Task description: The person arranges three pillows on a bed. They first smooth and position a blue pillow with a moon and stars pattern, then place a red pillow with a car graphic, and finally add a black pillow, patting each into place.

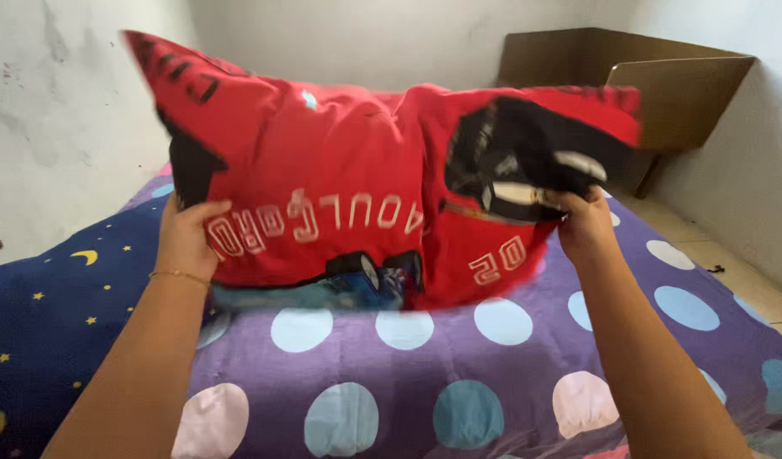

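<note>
A red shirt (pixel 340 178) with pale lettering and black trim is held up in the air above a bed, blurred by motion. My left hand (pixel 187 238) grips its lower left edge; a thin gold bracelet sits on that wrist. My right hand (pixel 582 223) clutches the shirt's right side, near a black patch of the fabric. A strip of blue cloth (pixel 323 293) shows just under the shirt's bottom edge, lying on the bed.
The bed has a purple sheet (pixel 493 374) with large pale dots. A dark blue cloth (pixel 42 314) with stars and moons lies at the left. An open cardboard box (pixel 663 93) stands in the back right corner. Walls close in behind and left; tiled floor lies right.
</note>
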